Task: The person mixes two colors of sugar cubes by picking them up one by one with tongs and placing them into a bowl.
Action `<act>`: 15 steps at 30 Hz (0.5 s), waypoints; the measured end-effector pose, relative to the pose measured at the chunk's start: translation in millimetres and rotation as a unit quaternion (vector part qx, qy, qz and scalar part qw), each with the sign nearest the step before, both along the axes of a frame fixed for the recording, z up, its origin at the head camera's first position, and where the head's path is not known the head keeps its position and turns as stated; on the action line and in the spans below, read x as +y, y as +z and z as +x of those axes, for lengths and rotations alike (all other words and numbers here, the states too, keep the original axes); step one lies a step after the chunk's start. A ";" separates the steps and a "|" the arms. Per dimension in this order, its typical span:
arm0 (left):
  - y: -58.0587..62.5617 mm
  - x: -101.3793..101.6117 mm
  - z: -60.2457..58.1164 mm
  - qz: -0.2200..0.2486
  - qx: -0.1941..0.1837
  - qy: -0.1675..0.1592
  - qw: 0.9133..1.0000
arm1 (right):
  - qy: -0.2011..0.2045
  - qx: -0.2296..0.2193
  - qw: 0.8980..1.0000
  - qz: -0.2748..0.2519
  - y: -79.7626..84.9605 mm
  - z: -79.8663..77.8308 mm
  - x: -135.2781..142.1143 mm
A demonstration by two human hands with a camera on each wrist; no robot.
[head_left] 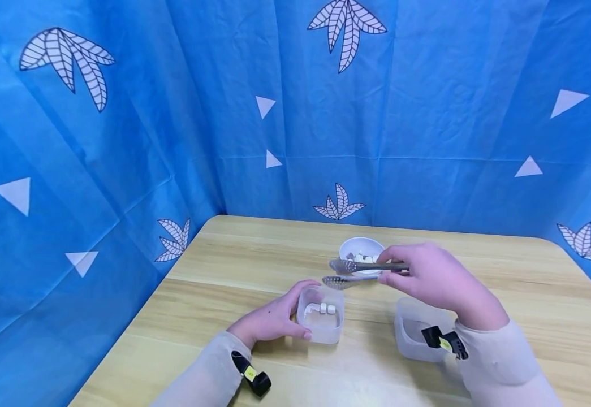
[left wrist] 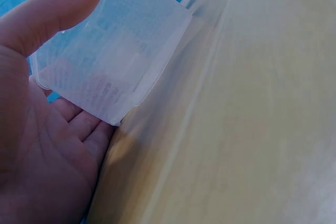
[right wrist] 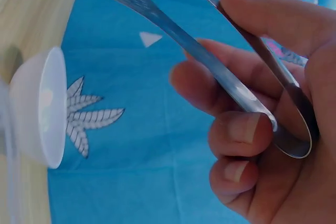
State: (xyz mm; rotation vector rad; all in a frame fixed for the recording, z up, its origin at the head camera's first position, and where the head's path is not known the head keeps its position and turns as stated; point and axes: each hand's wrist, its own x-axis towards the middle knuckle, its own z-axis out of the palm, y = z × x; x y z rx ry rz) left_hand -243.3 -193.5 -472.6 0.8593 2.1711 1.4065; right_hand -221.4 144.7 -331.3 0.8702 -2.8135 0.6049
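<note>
My left hand (head_left: 272,317) holds a clear plastic container (head_left: 326,336), thumb on its near side and fingers round the far side. Two small white cubes (head_left: 327,308) lie inside it. In the left wrist view the thumb (left wrist: 58,11) lies along the translucent wall. Metal tongs (right wrist: 212,67) are gripped in my right hand (head_left: 435,277), and their two arms stand apart. Nothing shows between the tongs' perforated tips, which hang between the container and a white bowl (head_left: 360,244). That bowl contains several white pieces, partly covered by the tongs in the head view.
A second clear container (head_left: 417,351) stands to the right, below my right forearm and partly behind a wrist strap (head_left: 445,342). The wooden table (head_left: 254,243) ends at a blue curtain (head_left: 427,113) at the back and left.
</note>
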 end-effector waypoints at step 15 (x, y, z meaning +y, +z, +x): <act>1.2 1.5 3.0 0.003 0.007 -0.010 1.000 | 0.007 0.035 0.989 0.144 -10.4 17.6 -64.1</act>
